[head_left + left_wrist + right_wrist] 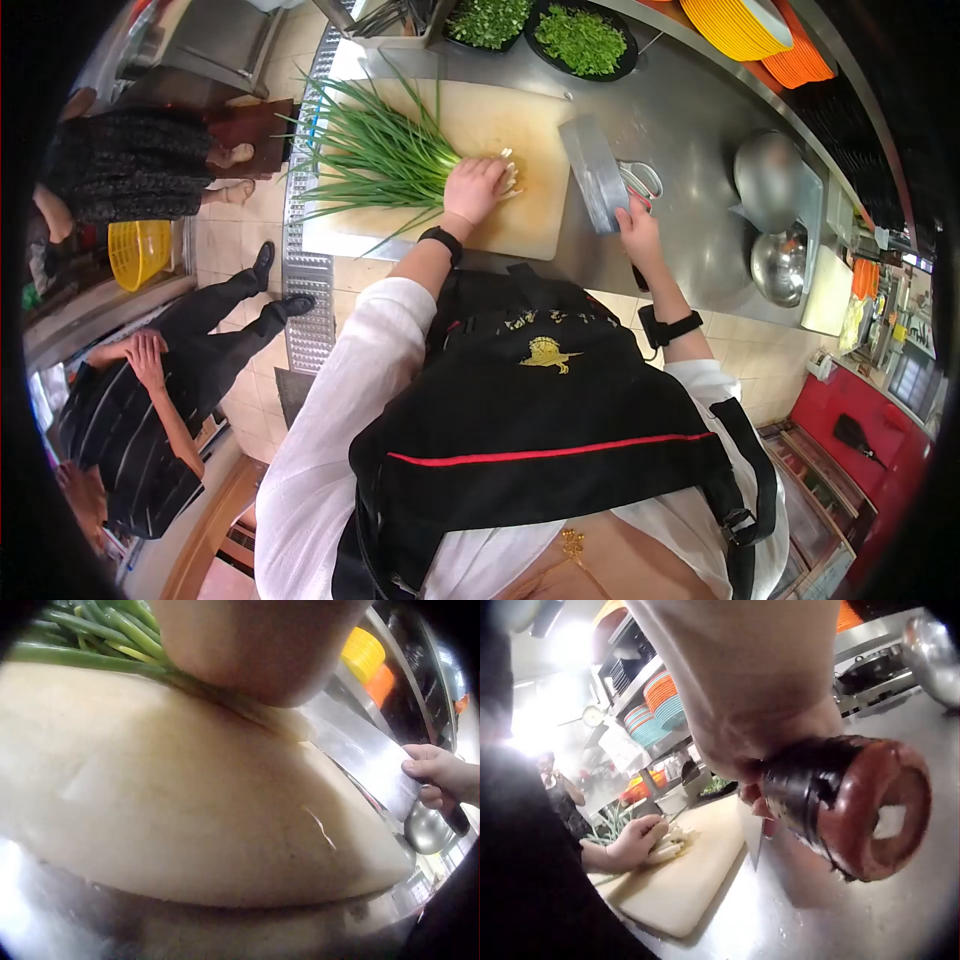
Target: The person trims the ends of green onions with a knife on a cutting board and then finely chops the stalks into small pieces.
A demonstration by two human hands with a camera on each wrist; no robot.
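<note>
Hands: two. The left hand [476, 188] is clamped on the bunch [385, 150], its fingers curled over the pale root ends. The right hand [638, 232] is clamped on the cleaver [592, 172], thumb and fingers at the handle end of the blade. The handle is dark, with a reddish-brown butt.

Bunch: one, of green onions; the stalks overlap and cannot be counted. It lies on one board [530, 225], under the left hand. The white ends project just past the fingers toward the cleaver; the green leaves fan out on the opposite side, some over the board edge. The right hand is apart from the bunch, beyond the board.

Cleaver: one, held beside the board's right edge. Scissors [641, 178]: one pair, on the tabletop [690, 130], just beside the blade.

Dishes of chopped greens: two, dark, side by side beyond the board. Metal bowls: two, adjacent, to the right. Plate stacks at the upper right: one yellow [735, 28], one orange [800, 60]. Basket [140, 252]: one, yellow, at the left.
</note>
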